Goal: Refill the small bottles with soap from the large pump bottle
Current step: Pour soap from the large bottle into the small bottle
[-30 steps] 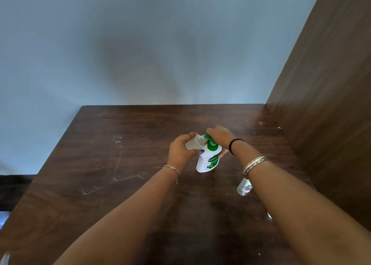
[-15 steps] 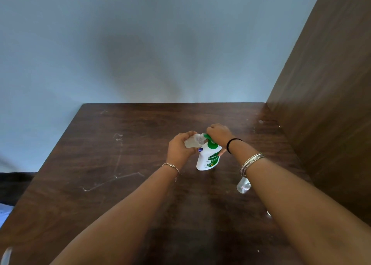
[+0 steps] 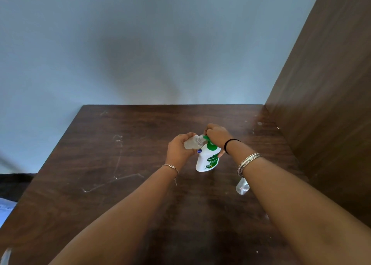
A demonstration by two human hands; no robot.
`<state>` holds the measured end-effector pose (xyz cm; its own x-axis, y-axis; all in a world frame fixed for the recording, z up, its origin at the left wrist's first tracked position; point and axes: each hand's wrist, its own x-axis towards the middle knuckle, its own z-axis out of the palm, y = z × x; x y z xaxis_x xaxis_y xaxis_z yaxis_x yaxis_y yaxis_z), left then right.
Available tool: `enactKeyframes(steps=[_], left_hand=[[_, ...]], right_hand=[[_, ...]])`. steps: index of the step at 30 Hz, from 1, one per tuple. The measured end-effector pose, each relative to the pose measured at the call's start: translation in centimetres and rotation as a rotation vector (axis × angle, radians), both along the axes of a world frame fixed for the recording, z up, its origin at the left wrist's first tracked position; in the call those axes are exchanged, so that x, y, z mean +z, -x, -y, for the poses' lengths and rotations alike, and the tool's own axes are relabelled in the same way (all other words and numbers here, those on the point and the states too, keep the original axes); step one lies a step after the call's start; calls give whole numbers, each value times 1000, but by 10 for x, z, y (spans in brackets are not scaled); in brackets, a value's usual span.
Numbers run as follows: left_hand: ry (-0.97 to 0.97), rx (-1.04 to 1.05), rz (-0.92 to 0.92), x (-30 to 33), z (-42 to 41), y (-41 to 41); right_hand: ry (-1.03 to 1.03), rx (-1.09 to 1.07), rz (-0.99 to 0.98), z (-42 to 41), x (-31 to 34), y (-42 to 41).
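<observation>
Clear light plastic small bottle (image 3: 193, 143), probably slippery, is gripped around its body by the left hand (image 3: 179, 152) beside the white-and-green pump bottle (image 3: 208, 158), whose pump the right hand (image 3: 217, 134) clasps.

Soft, even daylight fills the frame — moderately bright, with a cool cast on the pale blue-grey wall (image 3: 140, 43), where a broad, blurred double shadow spreads straight above the gripping hands. The dark brown wooden tabletop (image 3: 124, 156) shows a dull sheen that picks out pale scratches left of the grip. Wide-angle distortion stretches the forearms and bends the brown wooden side panel (image 3: 325, 104) — edges look soft.
</observation>
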<state>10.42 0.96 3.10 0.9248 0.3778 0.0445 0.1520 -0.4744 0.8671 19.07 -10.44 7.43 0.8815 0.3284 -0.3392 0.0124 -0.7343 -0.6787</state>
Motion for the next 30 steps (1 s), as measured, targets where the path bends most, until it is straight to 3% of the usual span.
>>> enactKeyframes(steps=[5,8,14,19,27,30], left_hand=[[-8,-12,10,5,0,-1],[-1,-18,13,7,2,-1],[1,-6,-3,2,0,1],[7,-17,9,2,2,-1],[-3,-13,-8,-1,0,0],[13,-9,-6,-1,0,1]], right_hand=[[30,34,-115,2,13,1],[76,69,-66,2,10,1],[-20,6,29,1,1,1],[10,20,-112,3,8,0],[44,61,89,2,-5,-1],[48,77,58,3,0,2]])
